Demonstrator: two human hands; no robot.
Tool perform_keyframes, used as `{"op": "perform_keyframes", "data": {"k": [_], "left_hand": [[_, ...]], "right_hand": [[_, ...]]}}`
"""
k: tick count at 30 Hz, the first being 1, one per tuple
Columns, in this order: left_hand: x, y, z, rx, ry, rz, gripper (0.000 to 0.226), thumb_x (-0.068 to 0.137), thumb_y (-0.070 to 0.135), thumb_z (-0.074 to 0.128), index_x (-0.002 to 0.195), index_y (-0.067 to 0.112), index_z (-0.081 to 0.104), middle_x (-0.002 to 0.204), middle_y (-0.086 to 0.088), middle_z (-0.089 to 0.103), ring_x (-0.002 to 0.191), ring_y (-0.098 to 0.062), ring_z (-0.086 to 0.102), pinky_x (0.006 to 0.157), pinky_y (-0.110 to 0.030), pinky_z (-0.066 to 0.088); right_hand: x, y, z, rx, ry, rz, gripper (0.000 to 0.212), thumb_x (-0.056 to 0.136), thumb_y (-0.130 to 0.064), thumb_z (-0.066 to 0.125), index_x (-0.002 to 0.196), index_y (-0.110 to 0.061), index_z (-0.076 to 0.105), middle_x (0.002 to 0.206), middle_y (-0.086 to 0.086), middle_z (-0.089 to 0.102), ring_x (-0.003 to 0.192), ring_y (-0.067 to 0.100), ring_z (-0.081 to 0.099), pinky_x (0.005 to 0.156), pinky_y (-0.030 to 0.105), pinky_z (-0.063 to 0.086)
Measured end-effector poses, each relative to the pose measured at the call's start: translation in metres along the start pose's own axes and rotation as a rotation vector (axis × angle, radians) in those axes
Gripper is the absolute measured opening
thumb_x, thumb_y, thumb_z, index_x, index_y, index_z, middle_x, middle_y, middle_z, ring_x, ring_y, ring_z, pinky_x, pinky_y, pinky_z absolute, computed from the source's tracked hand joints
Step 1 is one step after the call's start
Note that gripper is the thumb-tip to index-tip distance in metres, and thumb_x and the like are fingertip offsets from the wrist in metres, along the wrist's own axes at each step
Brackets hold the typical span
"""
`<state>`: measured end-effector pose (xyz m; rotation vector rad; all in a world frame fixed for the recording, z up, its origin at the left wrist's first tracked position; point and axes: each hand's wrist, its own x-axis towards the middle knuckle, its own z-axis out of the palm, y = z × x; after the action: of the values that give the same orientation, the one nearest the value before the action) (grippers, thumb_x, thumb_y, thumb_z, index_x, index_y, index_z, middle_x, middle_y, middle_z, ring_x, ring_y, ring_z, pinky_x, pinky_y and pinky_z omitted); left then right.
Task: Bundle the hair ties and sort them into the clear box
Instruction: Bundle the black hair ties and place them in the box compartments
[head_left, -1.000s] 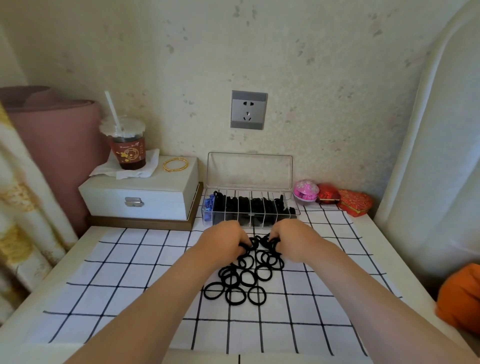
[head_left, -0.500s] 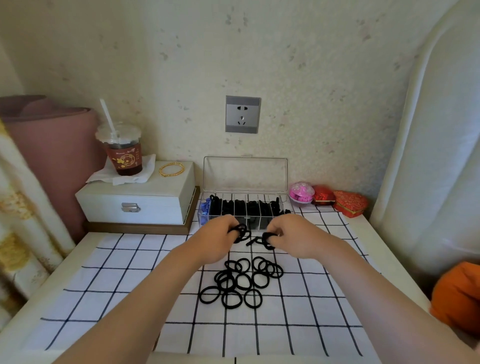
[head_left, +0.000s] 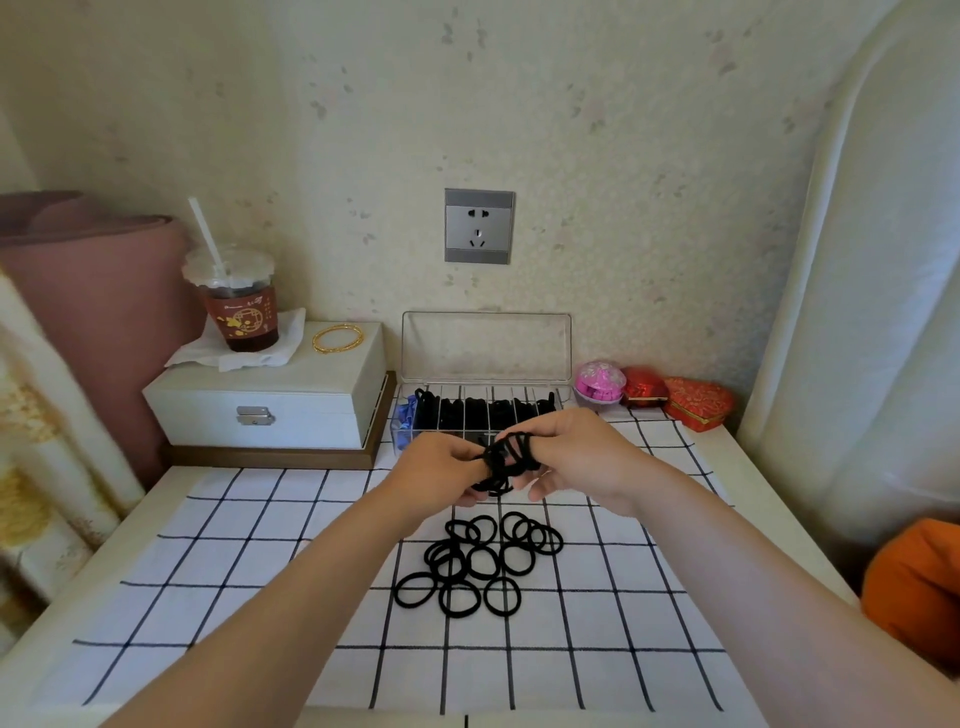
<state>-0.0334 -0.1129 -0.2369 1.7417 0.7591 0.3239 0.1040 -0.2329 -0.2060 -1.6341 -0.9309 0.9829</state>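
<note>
Both hands hold one bunch of black hair ties up in the air, just in front of the clear box. The left hand pinches the bunch with bent fingers. The right hand has a bent finger hooked through the loops. The ties run from one hand to the other, side to side, the same way the box is long. The box is open, and its slots sit in a row with black ties in them. I think the next move is a short push forward, away from the person, into a slot. Both hands look about as near to the box. More loose ties lie flat farther from the box, nearer the person.
</note>
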Motion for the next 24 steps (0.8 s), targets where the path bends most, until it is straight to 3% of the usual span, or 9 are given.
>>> {"op": "perform_keyframes", "data": {"k": [6, 12, 15, 18, 24], "left_hand": [[-0.002, 0.007, -0.004, -0.237, -0.133, -0.131, 0.017, 0.094, 0.016, 0.063, 0.107, 0.009, 0.072, 0.081, -0.008, 0.074, 0.074, -0.011, 0.071, 0.075, -0.024, 0.059], [-0.005, 0.012, -0.004, -0.465, -0.298, -0.19, 0.034, 0.101, 0.025, 0.05, 0.119, -0.001, 0.063, 0.101, -0.015, 0.064, 0.087, -0.023, 0.066, 0.084, -0.036, 0.057], [-0.005, 0.01, -0.001, -0.339, -0.303, -0.134, 0.029, 0.099, 0.023, 0.056, 0.119, 0.004, 0.066, 0.105, -0.01, 0.068, 0.09, -0.018, 0.065, 0.089, -0.033, 0.057], [-0.004, 0.005, -0.002, -0.261, -0.267, -0.108, 0.025, 0.099, 0.011, 0.054, 0.119, 0.003, 0.066, 0.098, -0.01, 0.07, 0.087, -0.014, 0.067, 0.092, -0.033, 0.056], [-0.003, 0.006, -0.005, -0.2, -0.229, -0.047, 0.028, 0.1, 0.009, 0.052, 0.124, 0.006, 0.065, 0.11, -0.013, 0.071, 0.092, -0.015, 0.068, 0.09, -0.03, 0.057]], "right_hand": [[0.003, 0.007, 0.014, -0.103, 0.142, 0.003, 0.023, 0.095, -0.003, 0.059, 0.109, -0.01, 0.076, 0.093, 0.017, 0.074, 0.059, 0.017, 0.068, 0.054, 0.03, 0.06], [0.002, 0.012, 0.017, -0.326, 0.231, -0.036, 0.027, 0.09, -0.006, 0.056, 0.099, -0.02, 0.077, 0.074, 0.018, 0.074, 0.054, 0.02, 0.067, 0.055, 0.034, 0.061], [0.0, 0.011, 0.019, -0.447, 0.255, -0.087, 0.022, 0.088, -0.012, 0.059, 0.086, -0.024, 0.076, 0.061, 0.008, 0.07, 0.044, 0.011, 0.06, 0.05, 0.029, 0.057], [-0.001, 0.009, 0.02, -0.51, 0.217, -0.092, 0.02, 0.086, -0.014, 0.061, 0.094, -0.02, 0.079, 0.06, 0.009, 0.069, 0.043, 0.012, 0.056, 0.046, 0.027, 0.051], [-0.004, 0.003, 0.009, -0.196, 0.064, 0.009, 0.015, 0.086, -0.02, 0.073, 0.096, -0.03, 0.075, 0.081, 0.003, 0.073, 0.065, 0.011, 0.063, 0.054, 0.027, 0.052]]}}
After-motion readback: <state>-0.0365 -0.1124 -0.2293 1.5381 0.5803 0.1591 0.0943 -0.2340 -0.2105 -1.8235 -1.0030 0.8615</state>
